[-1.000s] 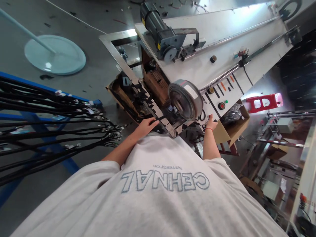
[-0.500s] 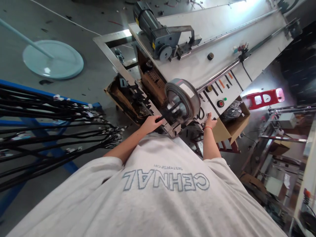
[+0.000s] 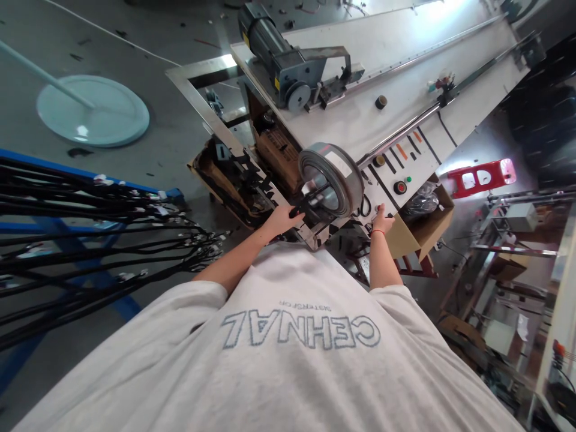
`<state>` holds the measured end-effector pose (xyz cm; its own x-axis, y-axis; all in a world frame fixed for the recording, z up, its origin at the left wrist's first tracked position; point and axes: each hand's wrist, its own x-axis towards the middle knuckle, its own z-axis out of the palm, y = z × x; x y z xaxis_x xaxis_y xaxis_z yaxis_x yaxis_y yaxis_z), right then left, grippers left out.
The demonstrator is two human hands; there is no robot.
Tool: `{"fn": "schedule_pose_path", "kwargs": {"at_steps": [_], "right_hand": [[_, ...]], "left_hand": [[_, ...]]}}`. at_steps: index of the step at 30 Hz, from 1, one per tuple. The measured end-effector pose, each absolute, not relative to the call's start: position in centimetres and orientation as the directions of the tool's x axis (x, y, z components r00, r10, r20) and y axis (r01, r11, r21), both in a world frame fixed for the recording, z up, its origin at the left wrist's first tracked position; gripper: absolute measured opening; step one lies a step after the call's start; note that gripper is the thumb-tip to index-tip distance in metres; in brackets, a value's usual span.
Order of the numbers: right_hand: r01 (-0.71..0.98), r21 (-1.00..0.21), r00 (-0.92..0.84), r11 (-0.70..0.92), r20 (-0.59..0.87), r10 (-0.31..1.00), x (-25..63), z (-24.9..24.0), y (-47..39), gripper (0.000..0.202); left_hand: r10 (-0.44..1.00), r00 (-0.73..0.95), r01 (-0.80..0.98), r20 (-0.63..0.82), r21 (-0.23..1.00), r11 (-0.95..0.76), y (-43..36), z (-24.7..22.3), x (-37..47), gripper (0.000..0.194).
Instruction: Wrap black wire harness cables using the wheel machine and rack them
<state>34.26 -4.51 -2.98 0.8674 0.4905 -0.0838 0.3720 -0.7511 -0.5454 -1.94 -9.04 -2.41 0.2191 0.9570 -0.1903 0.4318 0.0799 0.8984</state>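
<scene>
My left hand (image 3: pixel 279 222) is closed around a black cable-like piece (image 3: pixel 294 212) at the machine's near left edge. Just to its right stands a round grey drum (image 3: pixel 344 180) with a pale label, and dark, blurred parts at its hub. My right hand (image 3: pixel 382 223), a red band at the wrist, lies on the near corner of the white control panel (image 3: pixel 387 186). One finger stretches forward onto the panel and the thumb points outward; nothing shows held in it. A red push button (image 3: pixel 399 188) and a small green one (image 3: pixel 409 179) sit beyond that hand.
A dark motor (image 3: pixel 263 36) is mounted on the white machine top (image 3: pixel 342 117). Beside my right hand is a cardboard box (image 3: pixel 405 237) with clear plastic inside. Black cables (image 3: pixel 90 204) hang over a blue rack on the left. A red stool (image 3: pixel 483 177) stands farther right.
My left hand has moved slightly right and up, closer to the drum, with the black piece. My right hand stays at the panel corner. The whole view has shifted slightly.
</scene>
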Motion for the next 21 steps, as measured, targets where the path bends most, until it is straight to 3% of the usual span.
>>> {"fn": "schedule_pose_path", "kwargs": {"at_steps": [8, 21], "right_hand": [[0.358, -0.552, 0.876, -0.753, -0.081, 0.476, 33.9, -2.5, -4.5, 0.069], [0.378, -0.553, 0.858, -0.742, -0.091, 0.505, 34.1, -2.6, -4.4, 0.064]], "left_hand": [[0.942, 0.219, 0.474, -0.254, 0.872, 0.125, -10.4, -3.5, -2.6, 0.035], [0.963, 0.212, 0.520, -0.167, 0.854, 0.034, -9.7, -3.1, -2.8, 0.036]]}}
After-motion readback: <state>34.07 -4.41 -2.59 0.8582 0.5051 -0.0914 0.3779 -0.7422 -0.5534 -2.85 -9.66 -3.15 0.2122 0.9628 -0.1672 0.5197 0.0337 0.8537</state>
